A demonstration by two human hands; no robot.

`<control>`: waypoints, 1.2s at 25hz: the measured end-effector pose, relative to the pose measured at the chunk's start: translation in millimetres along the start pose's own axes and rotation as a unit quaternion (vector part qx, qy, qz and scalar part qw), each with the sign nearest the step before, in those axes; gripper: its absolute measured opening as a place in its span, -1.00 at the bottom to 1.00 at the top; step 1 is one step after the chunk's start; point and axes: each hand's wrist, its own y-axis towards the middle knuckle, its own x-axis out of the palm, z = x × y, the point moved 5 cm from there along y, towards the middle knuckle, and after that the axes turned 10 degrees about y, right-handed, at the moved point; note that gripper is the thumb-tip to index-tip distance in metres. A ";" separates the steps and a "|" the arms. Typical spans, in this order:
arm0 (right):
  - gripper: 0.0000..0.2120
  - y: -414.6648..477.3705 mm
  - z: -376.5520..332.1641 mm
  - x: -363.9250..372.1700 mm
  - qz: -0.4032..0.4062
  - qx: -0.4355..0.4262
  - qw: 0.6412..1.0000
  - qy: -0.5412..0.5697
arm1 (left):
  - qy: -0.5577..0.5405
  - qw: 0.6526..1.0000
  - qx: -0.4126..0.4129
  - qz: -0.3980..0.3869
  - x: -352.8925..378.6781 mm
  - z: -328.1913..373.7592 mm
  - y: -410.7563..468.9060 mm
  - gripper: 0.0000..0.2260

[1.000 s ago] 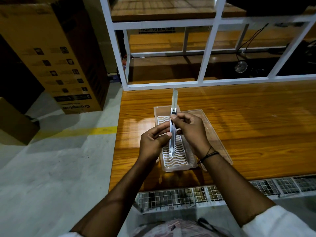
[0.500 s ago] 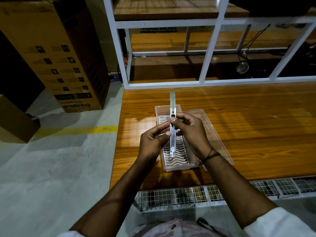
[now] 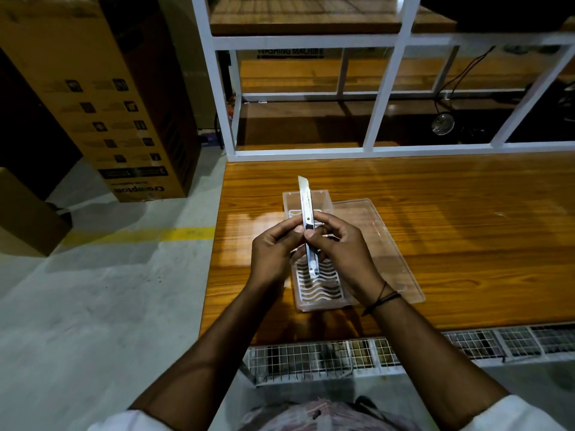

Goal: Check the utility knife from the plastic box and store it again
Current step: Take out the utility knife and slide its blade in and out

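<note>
A slim silver utility knife (image 3: 306,206) stands nearly upright above the open clear plastic box (image 3: 317,290), its blade out and pointing away from me. My left hand (image 3: 273,256) pinches the knife's body from the left. My right hand (image 3: 342,253) grips it from the right, thumb on the dark slider. Both hands hover over the box, which has a white wavy insert and sits on the wooden table (image 3: 451,231). The box's clear lid (image 3: 382,244) lies to the right, partly under the box.
A white metal frame (image 3: 379,98) with wooden shelves rises at the table's far edge. A tall cardboard carton (image 3: 118,98) stands on the grey floor to the left, with a smaller box (image 3: 28,213) beside it. A wire mesh tray (image 3: 389,353) runs under the table's near edge.
The exposed blade has become shorter as it slid back into the handle. Both hands stay in about the same place over the box.
</note>
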 end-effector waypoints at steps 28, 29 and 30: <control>-0.37 -22.7 5.0 -2.2 -0.028 0.046 0.997 0.052 | 0.004 0.999 -0.027 0.044 6.7 -0.3 -0.7 -0.77; -0.37 -23.0 6.3 -2.6 -0.027 0.047 0.997 0.052 | 0.006 0.999 -0.027 0.046 6.7 -0.4 -1.6 -0.76; -0.37 -23.3 7.5 -2.8 -0.028 0.048 0.997 0.052 | 0.008 0.998 -0.027 0.047 7.0 -0.4 -2.5 -0.76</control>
